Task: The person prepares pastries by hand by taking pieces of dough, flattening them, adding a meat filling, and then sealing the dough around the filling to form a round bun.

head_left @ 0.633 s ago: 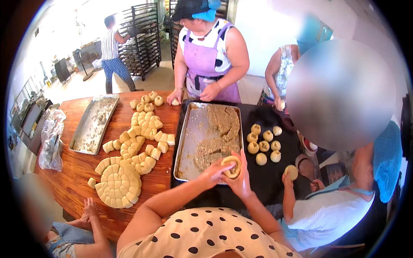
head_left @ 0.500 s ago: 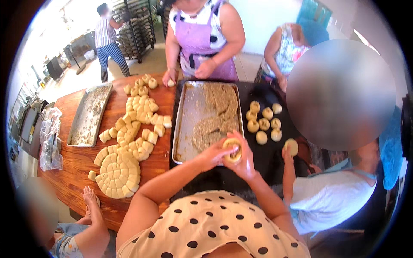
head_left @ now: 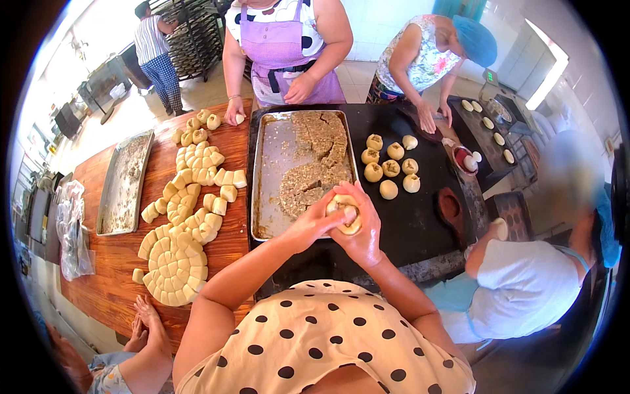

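My left hand (head_left: pixel 314 222) and my right hand (head_left: pixel 364 238) both grip a round, hollowed piece of pale dough (head_left: pixel 349 227), with a thumb pressed into its middle and the right fingers wrapped round it. They are over the near edge of a metal tray (head_left: pixel 263 164) that holds coarse brown filling (head_left: pixel 318 138). To the left on the wooden table (head_left: pixel 105 266), scored dough pieces (head_left: pixel 176 266) lie in clusters. Several rounded filled dough pieces (head_left: pixel 391 168) sit on the black worktop (head_left: pixel 420 236) to my right.
A second tray (head_left: pixel 125 184) and a plastic bag (head_left: pixel 75 240) lie left. Co-workers stand opposite in a purple apron (head_left: pixel 275 46) and blue cap (head_left: pixel 474 39), and at right in white (head_left: pixel 515 289). Another person's hands (head_left: pixel 144 322) are lower left. A rack (head_left: pixel 190 39) stands behind.
The view has shifted. The co-worker at back right now has both hands low on the worktop. The one at right has drawn their dough disc back toward the body. My hands still hold the dough.
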Demonstrator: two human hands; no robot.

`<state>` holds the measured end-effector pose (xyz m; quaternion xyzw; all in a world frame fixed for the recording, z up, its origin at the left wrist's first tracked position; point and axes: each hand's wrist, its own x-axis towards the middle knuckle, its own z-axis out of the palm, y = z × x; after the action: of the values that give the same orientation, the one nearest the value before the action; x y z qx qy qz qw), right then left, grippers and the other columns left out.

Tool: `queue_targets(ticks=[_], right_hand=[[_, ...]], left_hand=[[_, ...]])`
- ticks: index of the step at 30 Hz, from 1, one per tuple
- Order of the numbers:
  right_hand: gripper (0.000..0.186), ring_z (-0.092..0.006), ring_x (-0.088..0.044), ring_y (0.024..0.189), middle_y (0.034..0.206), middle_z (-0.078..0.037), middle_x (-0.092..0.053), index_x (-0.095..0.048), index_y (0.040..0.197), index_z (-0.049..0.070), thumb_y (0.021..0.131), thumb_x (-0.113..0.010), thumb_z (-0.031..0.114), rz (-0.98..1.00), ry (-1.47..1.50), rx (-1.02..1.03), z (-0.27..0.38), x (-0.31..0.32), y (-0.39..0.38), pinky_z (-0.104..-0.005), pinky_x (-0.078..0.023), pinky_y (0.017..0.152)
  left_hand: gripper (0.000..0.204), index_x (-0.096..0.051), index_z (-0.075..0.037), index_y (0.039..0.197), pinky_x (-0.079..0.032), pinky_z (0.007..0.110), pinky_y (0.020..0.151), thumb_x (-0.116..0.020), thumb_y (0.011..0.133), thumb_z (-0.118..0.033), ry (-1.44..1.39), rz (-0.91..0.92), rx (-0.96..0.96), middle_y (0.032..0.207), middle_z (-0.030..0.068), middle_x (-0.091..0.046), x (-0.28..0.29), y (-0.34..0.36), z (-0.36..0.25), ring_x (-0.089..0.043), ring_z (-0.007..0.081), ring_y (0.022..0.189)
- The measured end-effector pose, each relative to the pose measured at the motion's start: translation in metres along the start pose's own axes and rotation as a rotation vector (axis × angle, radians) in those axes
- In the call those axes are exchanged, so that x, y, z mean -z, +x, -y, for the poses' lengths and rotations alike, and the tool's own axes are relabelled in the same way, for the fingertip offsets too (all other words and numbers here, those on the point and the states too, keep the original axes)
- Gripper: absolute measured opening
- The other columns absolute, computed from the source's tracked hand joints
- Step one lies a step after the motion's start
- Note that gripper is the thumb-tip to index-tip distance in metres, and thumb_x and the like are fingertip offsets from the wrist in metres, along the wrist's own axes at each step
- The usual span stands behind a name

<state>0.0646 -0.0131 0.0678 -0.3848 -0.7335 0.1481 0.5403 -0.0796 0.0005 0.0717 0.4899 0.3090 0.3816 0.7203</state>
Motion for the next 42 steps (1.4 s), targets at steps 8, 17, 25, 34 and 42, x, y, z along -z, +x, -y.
queue_targets(ticks=[8,17,25,34,42], right_hand=[[0.079,-0.0269,-0.058,0.116,0.119,-0.013,-0.062,-0.043,0.139,0.000,0.069,-0.080,0.004,0.083,0.153,-0.144,-0.006,0.000,-0.007,-0.0444,-0.029,0.115],[0.032,-0.0259,-0.065,0.107,0.110,-0.014,-0.068,-0.063,0.115,-0.003,0.086,-0.066,0.010,-0.111,0.198,-0.127,-0.018,-0.008,-0.007,-0.0461,-0.036,0.111],[0.049,-0.0329,-0.052,0.127,0.135,-0.022,-0.054,-0.054,0.129,-0.002,0.090,-0.067,0.023,-0.168,0.415,-0.118,-0.023,-0.015,-0.011,-0.0466,-0.035,0.111],[0.033,-0.0288,-0.062,0.106,0.110,-0.015,-0.065,-0.061,0.106,0.004,0.077,-0.077,0.006,-0.305,0.380,0.018,-0.008,-0.003,0.001,-0.0438,-0.045,0.101],[0.013,-0.0217,-0.061,0.106,0.109,-0.011,-0.066,-0.060,0.091,0.002,0.082,-0.069,0.002,-0.113,0.201,-0.047,0.019,0.002,0.010,-0.0381,-0.042,0.102]], left_hand=[[0.067,-0.034,-0.010,0.146,-0.048,0.032,0.097,-0.071,0.090,-0.018,-0.134,0.095,0.091,0.128,0.0066,-0.055,0.013,0.009,0.005,-0.057,0.0169,0.117],[0.061,-0.029,-0.020,0.150,-0.048,0.045,0.100,-0.037,0.102,-0.055,-0.131,-0.032,0.059,0.141,0.0058,-0.045,0.008,0.009,0.037,-0.049,0.0202,0.129],[0.080,-0.016,-0.007,0.156,-0.027,0.037,0.115,-0.028,0.100,-0.063,0.214,0.014,-0.086,0.154,0.0120,-0.029,0.000,0.010,0.014,-0.029,0.0236,0.143],[0.091,-0.006,-0.011,0.157,-0.025,0.047,0.116,-0.024,0.093,-0.073,-0.329,0.111,-0.043,0.158,0.0168,-0.022,-0.022,-0.004,-0.035,-0.028,0.0306,0.144],[0.072,-0.032,-0.010,0.149,-0.036,0.051,0.110,-0.030,0.100,-0.062,-0.785,0.060,-0.025,0.147,0.0204,-0.041,-0.020,0.027,0.016,-0.040,0.0393,0.135]])
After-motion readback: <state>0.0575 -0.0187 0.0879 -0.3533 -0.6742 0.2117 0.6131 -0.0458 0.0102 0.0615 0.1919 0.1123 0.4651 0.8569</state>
